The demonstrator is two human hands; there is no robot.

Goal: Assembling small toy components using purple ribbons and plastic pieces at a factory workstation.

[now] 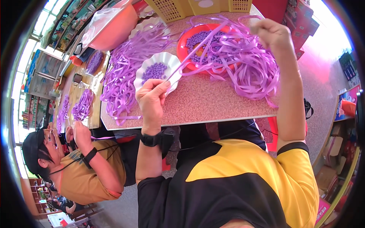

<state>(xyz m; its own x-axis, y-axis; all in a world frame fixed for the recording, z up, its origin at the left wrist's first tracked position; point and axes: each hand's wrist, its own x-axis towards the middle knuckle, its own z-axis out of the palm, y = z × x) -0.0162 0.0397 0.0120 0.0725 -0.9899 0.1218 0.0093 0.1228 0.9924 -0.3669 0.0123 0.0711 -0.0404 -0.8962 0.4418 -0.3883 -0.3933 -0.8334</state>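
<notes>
My left hand is closed in a pinch on a narrow purple ribbon near the table's front edge. From those fingers the ribbon stretches taut toward the upper right. My right hand is raised at the far right, slightly blurred, its fingers curled together with purple ribbon at their tips. Just beyond my left hand sits a white fluted dish with small purple beads. A red-orange plate holds more purple beads, partly covered by a loose heap of purple ribbons.
Another ribbon pile covers the table's left side and hangs toward its edge. A yellow crate and a pink basin stand at the back. At left, a person in a cap handles purple strands beside a wooden table.
</notes>
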